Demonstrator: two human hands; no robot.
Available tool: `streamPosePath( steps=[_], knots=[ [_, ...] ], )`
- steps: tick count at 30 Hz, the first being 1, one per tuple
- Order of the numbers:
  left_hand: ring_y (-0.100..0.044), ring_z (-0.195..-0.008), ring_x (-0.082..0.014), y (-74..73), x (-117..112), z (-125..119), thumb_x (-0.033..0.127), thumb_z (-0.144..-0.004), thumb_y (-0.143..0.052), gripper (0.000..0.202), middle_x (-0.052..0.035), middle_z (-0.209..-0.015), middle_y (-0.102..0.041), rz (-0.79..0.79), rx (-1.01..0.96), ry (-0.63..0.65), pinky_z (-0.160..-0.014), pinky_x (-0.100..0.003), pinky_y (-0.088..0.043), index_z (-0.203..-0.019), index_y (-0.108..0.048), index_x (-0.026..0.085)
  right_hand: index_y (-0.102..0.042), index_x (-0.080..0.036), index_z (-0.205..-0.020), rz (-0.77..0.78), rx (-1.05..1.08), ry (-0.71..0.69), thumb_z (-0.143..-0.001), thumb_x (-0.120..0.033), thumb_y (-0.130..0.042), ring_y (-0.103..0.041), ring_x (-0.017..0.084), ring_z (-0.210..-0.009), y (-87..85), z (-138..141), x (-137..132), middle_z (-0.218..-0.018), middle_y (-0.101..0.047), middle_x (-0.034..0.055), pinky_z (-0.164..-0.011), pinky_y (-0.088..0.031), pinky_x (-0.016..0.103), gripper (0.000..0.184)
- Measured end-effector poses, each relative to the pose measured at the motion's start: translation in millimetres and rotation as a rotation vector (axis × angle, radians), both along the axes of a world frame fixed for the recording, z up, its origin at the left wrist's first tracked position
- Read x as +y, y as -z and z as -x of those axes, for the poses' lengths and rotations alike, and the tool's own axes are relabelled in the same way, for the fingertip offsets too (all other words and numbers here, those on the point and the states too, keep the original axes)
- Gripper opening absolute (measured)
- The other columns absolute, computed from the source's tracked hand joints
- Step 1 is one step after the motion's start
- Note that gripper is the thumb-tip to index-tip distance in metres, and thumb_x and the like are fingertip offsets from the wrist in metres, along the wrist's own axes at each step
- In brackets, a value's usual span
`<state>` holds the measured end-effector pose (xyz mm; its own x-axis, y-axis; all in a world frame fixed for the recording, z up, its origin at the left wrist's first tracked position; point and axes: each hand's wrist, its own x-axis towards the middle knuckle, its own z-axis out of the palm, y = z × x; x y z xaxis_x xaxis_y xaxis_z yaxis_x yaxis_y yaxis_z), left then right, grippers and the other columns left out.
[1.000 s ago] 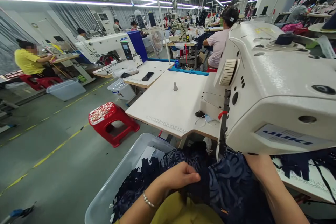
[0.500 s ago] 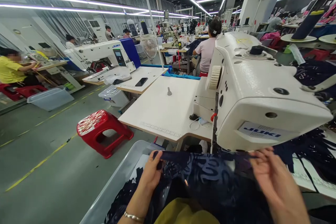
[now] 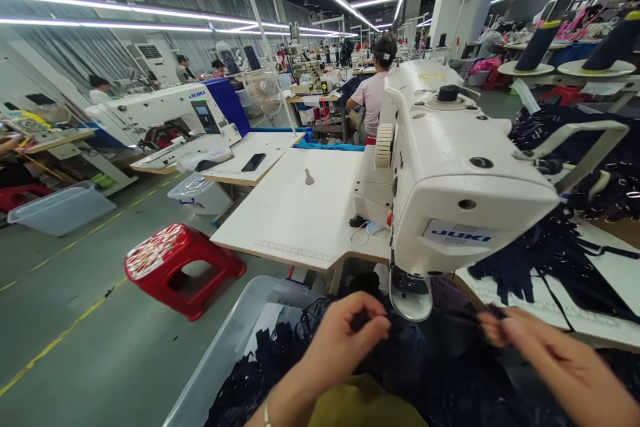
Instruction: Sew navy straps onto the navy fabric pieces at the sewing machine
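Note:
Dark navy fabric hangs in front of me, below the head of a white JUKI sewing machine. My left hand is closed, thumb and fingertips pinching the fabric's upper edge just left of the machine's rounded metal guard. On the other side, my right hand pinches the fabric's right end, its thumb against bent fingers. The lower part of the fabric is dark, and its folds are hard to make out. How the fabric lies under the machine head is hidden.
A clear plastic bin with dark strips stands at lower left. More navy pieces with straps lie on the right. A phone and a small grey metal piece rest on white tabletops. A red stool stands left.
My left hand has moved right, close to the machine's guard; my right hand stays at the fabric's right end. The fabric's pale pattern is less visible. The view has turned slightly right.

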<state>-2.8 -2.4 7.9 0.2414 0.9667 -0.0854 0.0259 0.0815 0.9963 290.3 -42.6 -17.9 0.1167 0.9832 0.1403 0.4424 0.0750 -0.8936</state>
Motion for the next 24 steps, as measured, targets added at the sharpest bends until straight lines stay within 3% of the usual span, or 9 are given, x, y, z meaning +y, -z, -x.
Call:
streamPosePath(
  steps=[2, 5, 7, 13, 17, 20, 24],
  knots=[
    [-0.057, -0.065, -0.0107, -5.8, -2.2, -23.3, 0.022, -0.082, -0.063, 0.006, 0.0005, -0.07, -0.066, -0.114, 0.116, 0.131, -0.064, -0.019, -0.045, -0.083, -0.068, 0.018, -0.072, -0.028, -0.105, 0.128, -0.016, -0.181, -0.085, -0.049, -0.058, -0.07, 0.021, -0.07, -2.1, 25.9, 6.1, -0.087, -0.075, 0.0051, -0.058, -0.058, 0.026, 0.032],
    [-0.059, -0.07, -0.0121, -4.6, -1.9, -41.5, 0.023, -0.083, -0.061, 0.015, -0.0005, -0.078, -0.067, -0.198, 0.182, 0.132, -0.067, -0.02, -0.045, -0.096, -0.069, 0.019, -0.068, -0.029, -0.108, 0.127, -0.112, -0.222, -0.088, -0.047, -0.055, -0.068, 0.016, -0.073, -7.4, 54.6, 7.3, -0.087, -0.072, 0.0006, -0.068, -0.055, 0.021, 0.03],
    [-0.059, -0.072, -0.0126, -0.3, -1.0, -44.0, 0.023, -0.082, -0.062, 0.014, -0.0009, -0.079, -0.067, -0.218, 0.209, 0.117, -0.068, -0.02, -0.044, -0.094, -0.069, 0.019, -0.067, -0.029, -0.102, 0.114, -0.151, -0.226, -0.089, -0.046, -0.054, -0.067, 0.014, -0.071, -10.0, 63.4, 4.8, -0.083, -0.071, -0.0019, -0.068, -0.053, 0.018, 0.025],
    [-0.058, -0.067, -0.0117, 4.6, -1.1, -40.2, 0.02, -0.083, -0.059, 0.008, 0.0004, -0.073, -0.065, -0.21, 0.257, 0.136, -0.063, -0.018, -0.042, -0.083, -0.067, 0.018, -0.063, -0.03, -0.093, 0.159, -0.163, -0.22, -0.093, -0.046, -0.048, -0.066, 0.011, -0.073, -10.5, 62.0, 3.4, -0.079, -0.069, -0.0057, -0.064, -0.049, 0.014, 0.022],
    [-0.057, -0.068, -0.0119, 4.0, -2.1, -41.0, 0.02, -0.082, -0.06, 0.009, 0.0006, -0.074, -0.065, -0.215, 0.274, 0.083, -0.063, -0.018, -0.042, -0.087, -0.068, 0.019, -0.064, -0.031, -0.091, 0.098, -0.173, -0.143, -0.091, -0.046, -0.05, -0.067, 0.011, -0.073, -8.8, 62.5, 5.0, -0.08, -0.07, -0.0063, -0.064, -0.049, 0.015, 0.02],
    [-0.057, -0.067, -0.0116, 6.8, -2.1, -42.4, 0.02, -0.081, -0.061, 0.013, 0.0008, -0.074, -0.065, -0.218, 0.279, 0.108, -0.063, -0.018, -0.043, -0.091, -0.069, 0.019, -0.065, -0.031, -0.091, 0.058, -0.168, -0.172, -0.09, -0.042, -0.053, -0.066, 0.011, -0.072, -9.2, 66.5, 3.2, -0.082, -0.07, -0.0068, -0.066, -0.049, 0.014, 0.016],
    [-0.054, -0.059, -0.0099, 11.5, -1.1, -45.1, 0.015, -0.078, -0.059, 0.007, 0.0027, -0.065, -0.061, -0.246, 0.339, 0.15, -0.056, -0.017, -0.04, -0.08, -0.065, 0.018, -0.065, -0.03, -0.089, 0.049, -0.14, -0.147, -0.088, -0.038, -0.057, -0.065, 0.01, -0.068, -8.9, 71.4, 0.6, -0.08, -0.07, -0.0074, -0.062, -0.048, 0.013, 0.011]
  ],
)
